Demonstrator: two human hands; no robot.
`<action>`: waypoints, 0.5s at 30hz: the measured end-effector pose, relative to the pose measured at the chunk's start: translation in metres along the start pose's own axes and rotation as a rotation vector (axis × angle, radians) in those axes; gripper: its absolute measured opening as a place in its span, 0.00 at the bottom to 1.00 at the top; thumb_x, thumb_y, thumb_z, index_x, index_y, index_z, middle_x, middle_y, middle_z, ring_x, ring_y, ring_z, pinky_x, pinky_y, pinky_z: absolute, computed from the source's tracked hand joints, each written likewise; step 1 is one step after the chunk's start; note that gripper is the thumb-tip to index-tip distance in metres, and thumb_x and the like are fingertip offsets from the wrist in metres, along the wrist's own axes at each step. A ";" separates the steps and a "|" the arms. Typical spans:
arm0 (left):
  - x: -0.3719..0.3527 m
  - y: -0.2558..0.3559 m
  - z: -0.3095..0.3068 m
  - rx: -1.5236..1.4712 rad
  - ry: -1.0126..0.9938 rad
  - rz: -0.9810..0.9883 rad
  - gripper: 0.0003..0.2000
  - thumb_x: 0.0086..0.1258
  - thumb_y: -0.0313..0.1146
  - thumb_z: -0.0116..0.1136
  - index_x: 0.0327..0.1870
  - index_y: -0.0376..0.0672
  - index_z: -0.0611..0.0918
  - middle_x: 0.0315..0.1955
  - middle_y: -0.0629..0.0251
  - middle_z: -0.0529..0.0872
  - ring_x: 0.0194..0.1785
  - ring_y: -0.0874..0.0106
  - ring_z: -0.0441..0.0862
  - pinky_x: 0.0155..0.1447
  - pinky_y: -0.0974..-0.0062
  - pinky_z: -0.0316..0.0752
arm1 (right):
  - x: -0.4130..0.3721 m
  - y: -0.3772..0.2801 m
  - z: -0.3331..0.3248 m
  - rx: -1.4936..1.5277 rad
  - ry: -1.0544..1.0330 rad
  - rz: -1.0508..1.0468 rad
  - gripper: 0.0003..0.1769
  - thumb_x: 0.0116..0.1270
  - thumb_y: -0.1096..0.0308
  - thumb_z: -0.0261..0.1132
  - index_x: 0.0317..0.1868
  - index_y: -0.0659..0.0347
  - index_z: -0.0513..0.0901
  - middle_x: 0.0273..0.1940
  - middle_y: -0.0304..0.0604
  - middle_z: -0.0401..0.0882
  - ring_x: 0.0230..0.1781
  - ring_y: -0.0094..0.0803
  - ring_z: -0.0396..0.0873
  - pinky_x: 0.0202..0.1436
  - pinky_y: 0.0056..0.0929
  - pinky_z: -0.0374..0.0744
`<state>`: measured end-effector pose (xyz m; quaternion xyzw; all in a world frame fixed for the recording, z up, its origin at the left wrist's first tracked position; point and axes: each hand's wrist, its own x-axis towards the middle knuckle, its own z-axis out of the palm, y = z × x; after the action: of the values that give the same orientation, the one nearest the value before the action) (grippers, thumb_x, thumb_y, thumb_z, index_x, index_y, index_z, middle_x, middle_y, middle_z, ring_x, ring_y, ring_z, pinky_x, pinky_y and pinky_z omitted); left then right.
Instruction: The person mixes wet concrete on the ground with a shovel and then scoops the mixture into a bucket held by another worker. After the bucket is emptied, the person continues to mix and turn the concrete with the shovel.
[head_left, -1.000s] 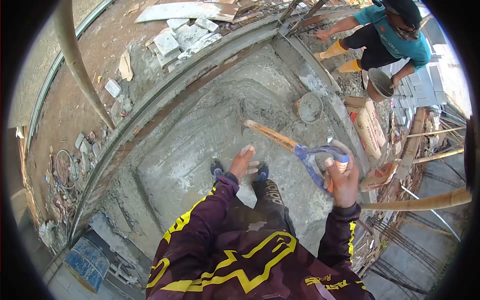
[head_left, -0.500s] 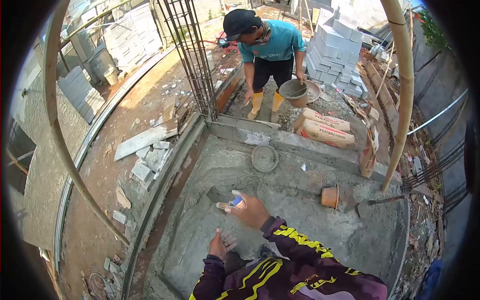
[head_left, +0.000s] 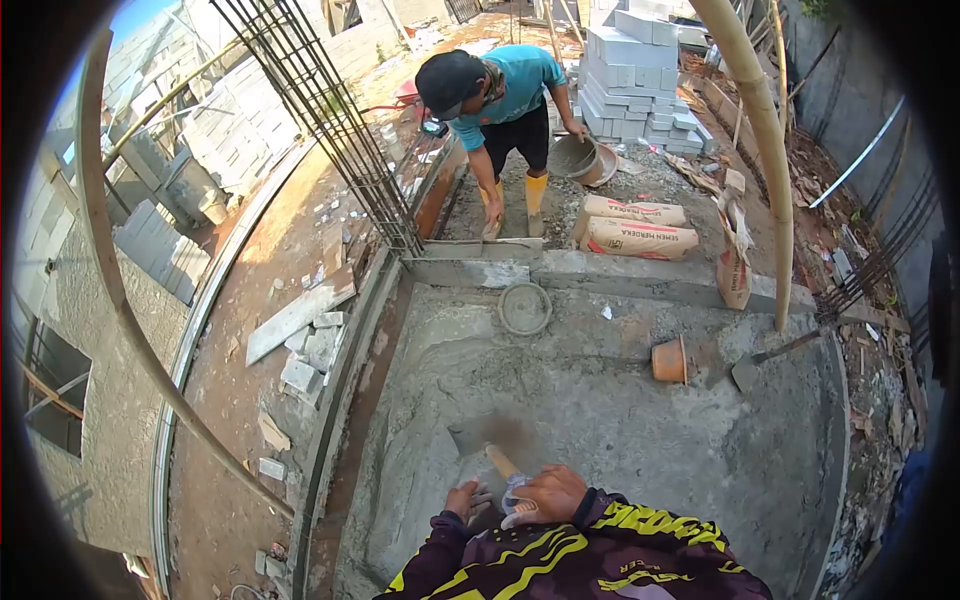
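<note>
My right hand [head_left: 548, 494] is closed around a tan, stick-like thing [head_left: 501, 461] with a white-and-blue part close to the fingers. I cannot tell its kind. Its tan end points forward and left over the wet grey concrete floor [head_left: 620, 440]. A brownish blur lies just past that end, beside a dark angular patch [head_left: 466, 438] on the floor. My left hand [head_left: 468, 498] is low and close by on the left, with its fingers apart and grey with cement. Both hands are near my body, in dark sleeves with yellow marks.
A co-worker [head_left: 510, 90] bends beyond the low wall, holding a bucket [head_left: 577, 158]. A round pan [head_left: 525, 309], an orange bucket [head_left: 670, 360] and a shovel [head_left: 745, 374] are on the floor. Cement bags [head_left: 640, 238], a rebar column [head_left: 330, 120] and bamboo poles [head_left: 765, 130] surround it.
My right hand has drawn back toward my body and beside my left hand; the tan length of its thing now shows. The co-worker has bent lower, one hand down by the boots. The view has shifted.
</note>
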<state>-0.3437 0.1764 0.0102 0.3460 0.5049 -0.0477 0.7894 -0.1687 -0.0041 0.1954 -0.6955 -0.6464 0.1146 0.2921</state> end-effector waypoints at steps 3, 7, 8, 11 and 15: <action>-0.007 0.003 -0.035 0.091 -0.007 -0.002 0.20 0.67 0.44 0.52 0.52 0.39 0.71 0.47 0.61 0.79 0.45 0.66 0.79 0.48 0.68 0.74 | 0.005 -0.015 0.002 -0.044 0.285 0.076 0.17 0.47 0.51 0.69 0.32 0.55 0.82 0.25 0.40 0.80 0.27 0.37 0.79 0.36 0.33 0.72; 0.000 -0.019 -0.101 0.338 0.016 -0.057 0.20 0.67 0.43 0.48 0.55 0.38 0.71 0.49 0.60 0.79 0.47 0.63 0.79 0.52 0.66 0.72 | 0.016 -0.028 0.008 -0.105 0.658 0.259 0.07 0.46 0.67 0.69 0.27 0.58 0.81 0.23 0.41 0.77 0.24 0.39 0.75 0.32 0.34 0.70; 0.004 -0.027 -0.118 0.427 0.029 -0.072 0.20 0.68 0.42 0.46 0.55 0.37 0.72 0.50 0.59 0.79 0.47 0.62 0.79 0.54 0.65 0.71 | 0.014 -0.027 0.016 -0.108 0.730 0.355 0.06 0.47 0.69 0.68 0.27 0.59 0.80 0.22 0.42 0.76 0.23 0.40 0.74 0.31 0.34 0.69; 0.015 -0.044 -0.173 1.024 -0.132 0.093 0.21 0.67 0.45 0.47 0.50 0.36 0.76 0.46 0.58 0.81 0.48 0.66 0.78 0.54 0.69 0.70 | 0.002 -0.019 0.042 -0.015 1.004 0.650 0.04 0.53 0.72 0.65 0.27 0.63 0.79 0.23 0.42 0.75 0.24 0.33 0.73 0.31 0.29 0.69; 0.057 -0.085 -0.245 1.632 -0.415 0.506 0.18 0.62 0.35 0.49 0.53 0.43 0.76 0.49 0.54 0.78 0.50 0.60 0.78 0.54 0.67 0.72 | -0.040 -0.016 0.077 0.322 1.292 1.053 0.10 0.61 0.65 0.62 0.32 0.65 0.78 0.28 0.34 0.74 0.29 0.21 0.71 0.34 0.24 0.68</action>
<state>-0.5392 0.2729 -0.1412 0.8882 0.0677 -0.2795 0.3583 -0.2293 -0.0225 0.1339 -0.7844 0.0798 -0.0936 0.6080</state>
